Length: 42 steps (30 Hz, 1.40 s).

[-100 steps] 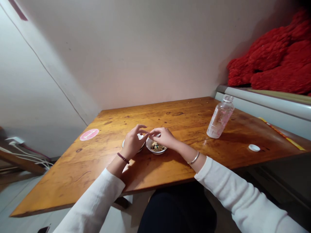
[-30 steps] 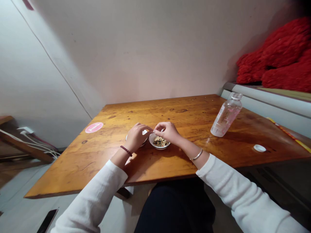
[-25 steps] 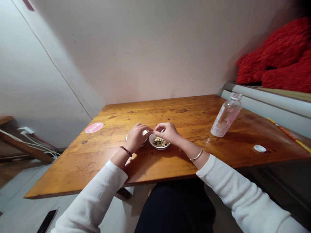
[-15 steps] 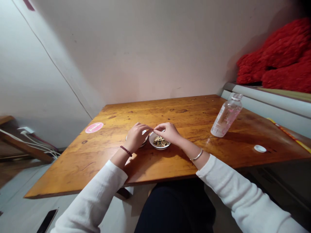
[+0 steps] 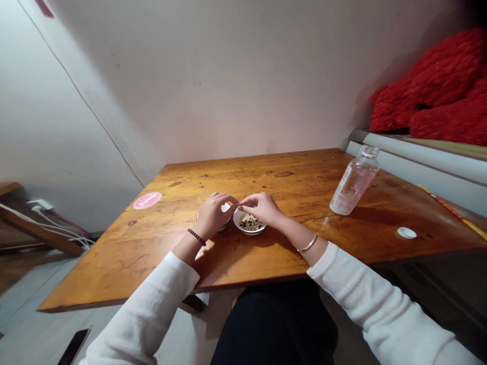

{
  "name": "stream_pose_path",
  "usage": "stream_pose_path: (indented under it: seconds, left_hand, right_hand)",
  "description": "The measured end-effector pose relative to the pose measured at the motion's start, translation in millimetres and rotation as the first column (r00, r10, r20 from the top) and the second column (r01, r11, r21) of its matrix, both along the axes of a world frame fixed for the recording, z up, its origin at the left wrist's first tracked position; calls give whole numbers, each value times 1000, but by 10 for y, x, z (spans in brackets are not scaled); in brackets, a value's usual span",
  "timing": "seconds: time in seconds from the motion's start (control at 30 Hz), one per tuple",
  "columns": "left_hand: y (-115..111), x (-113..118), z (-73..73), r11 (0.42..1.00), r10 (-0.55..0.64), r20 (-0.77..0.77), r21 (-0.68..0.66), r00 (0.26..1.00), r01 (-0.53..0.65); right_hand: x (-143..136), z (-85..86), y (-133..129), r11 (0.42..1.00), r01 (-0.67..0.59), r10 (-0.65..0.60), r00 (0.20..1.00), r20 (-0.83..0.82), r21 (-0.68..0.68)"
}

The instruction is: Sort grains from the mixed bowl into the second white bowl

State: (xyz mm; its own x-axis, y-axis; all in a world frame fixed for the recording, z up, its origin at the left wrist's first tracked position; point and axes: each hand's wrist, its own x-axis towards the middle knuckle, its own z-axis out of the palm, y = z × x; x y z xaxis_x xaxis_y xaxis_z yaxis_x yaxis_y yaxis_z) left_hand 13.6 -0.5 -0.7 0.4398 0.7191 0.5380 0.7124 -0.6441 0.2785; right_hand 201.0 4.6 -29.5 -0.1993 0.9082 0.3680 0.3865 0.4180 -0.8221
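A white bowl on the wooden table holds small pale and dark grains. Just left of it stands a second white bowl, mostly covered by my left hand, so its contents are hidden. My right hand is over the rear of the grain bowl. The fingertips of both hands meet above the gap between the bowls, thumbs and fingers pinched together. Whatever lies between them is too small to make out.
A clear, uncapped bottle stands at the right of the table, with a white cap nearer the front edge. A pink round sticker is at the left. Red fluffy material lies back right.
The fingers of both hands have shifted very slightly at the pinch. Bowls and bottle stay where they were.
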Motion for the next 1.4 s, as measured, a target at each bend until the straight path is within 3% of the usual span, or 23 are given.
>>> stream_pose_path:
  seconds: [0.43, 0.53, 0.63, 0.73, 0.87, 1.17, 1.27, 1.4]
  left_hand:
    - [-56, 27, 42, 997, 43, -28, 61, 999, -41]
    - [-68, 15, 37, 979, 200, -70, 64, 977, -196]
    - [-42, -54, 13, 913, 405, -189, 42, 894, -405]
    - [0, -136, -10, 887, 416, -333, -57, 846, -459]
    - [30, -177, -19, 878, 361, -373, -174, 855, -447]
    - [29, -185, -24, 872, 351, -389, -195, 852, -448]
    - [58, -178, -34, 911, 337, -252, -157, 907, -382]
    - [101, -118, -41, 968, 146, 69, -215, 987, -128]
  right_hand:
    - [5, 59, -54, 999, -10, 7, 998, 68, 49]
    - [-3, 59, -55, 999, 17, -19, 999, 46, 37]
    - [-8, 62, -59, 999, 41, -41, 999, 21, 6]
    - [-4, 54, -57, 999, 47, -46, 999, 10, -14]
    - [5, 38, -46, 999, 42, -41, 999, 21, -3]
    - [-1, 73, -55, 996, 88, -90, 993, 77, 22]
    - [-5, 81, -55, 995, 99, -101, 992, 70, 30]
    - [-1, 94, -63, 992, 107, -112, 990, 81, 65]
